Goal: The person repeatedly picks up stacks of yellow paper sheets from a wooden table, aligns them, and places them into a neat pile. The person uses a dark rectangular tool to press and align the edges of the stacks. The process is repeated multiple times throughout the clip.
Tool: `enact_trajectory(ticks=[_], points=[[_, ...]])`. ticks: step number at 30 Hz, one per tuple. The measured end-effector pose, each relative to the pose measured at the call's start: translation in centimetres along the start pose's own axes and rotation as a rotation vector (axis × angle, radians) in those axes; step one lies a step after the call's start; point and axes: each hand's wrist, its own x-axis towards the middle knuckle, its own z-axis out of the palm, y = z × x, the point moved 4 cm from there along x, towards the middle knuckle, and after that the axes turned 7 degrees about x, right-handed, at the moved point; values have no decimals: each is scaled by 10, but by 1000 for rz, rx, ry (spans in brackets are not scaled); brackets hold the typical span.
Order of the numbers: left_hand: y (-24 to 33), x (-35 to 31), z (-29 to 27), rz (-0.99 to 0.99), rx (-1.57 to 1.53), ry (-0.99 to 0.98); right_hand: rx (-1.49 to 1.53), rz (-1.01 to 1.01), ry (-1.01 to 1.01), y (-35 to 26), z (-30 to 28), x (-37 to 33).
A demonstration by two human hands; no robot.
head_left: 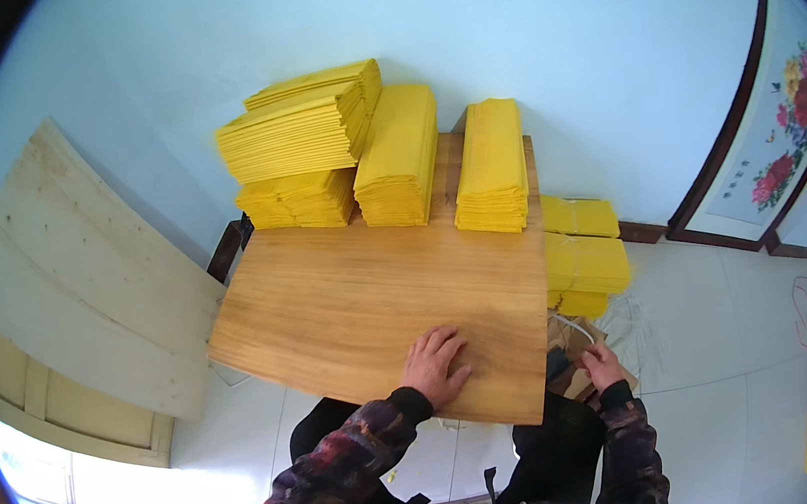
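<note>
My left hand [435,366] rests on the near edge of the wooden table [367,282], its fingers stretched out over the bare top. Beyond the table's right edge, my right hand [602,367] is closed, its fingers pinched on a white cord [576,325] that curves up and to the left. Loose white strands [629,330] hang or lie just past that hand. On the table's far side lie folded stacks of yellow paper: a high pile at the left [294,139], a long stack in the middle [397,157] and a separate stack at the right [491,166].
Tied yellow bundles [586,265] stand on the floor right of the table, with a brown cardboard box [581,386] near my right hand. A large plywood board [90,280] leans at the left. A framed flower picture [771,126] leans against the right wall.
</note>
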Motion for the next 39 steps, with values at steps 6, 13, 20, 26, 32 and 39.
enact_trajectory(ticks=[6,13,20,26,32,39], points=[[-24,-14,-3,-19,-316,38,162,-206,91,-51,20,-44],[-68,-54,-28,-21,-39,50,421,-48,465,52,-26,-89],[-74,-51,-26,-14,256,92,-775,178,425,189,-65,-115],[-63,-44,-36,-29,293,59,-90,290,575,225,-67,-115],[-66,-46,-38,-81,211,101,-175,98,494,197,-80,-93],[-61,-49,-49,-116,217,89,315,20,404,119,-74,-71]])
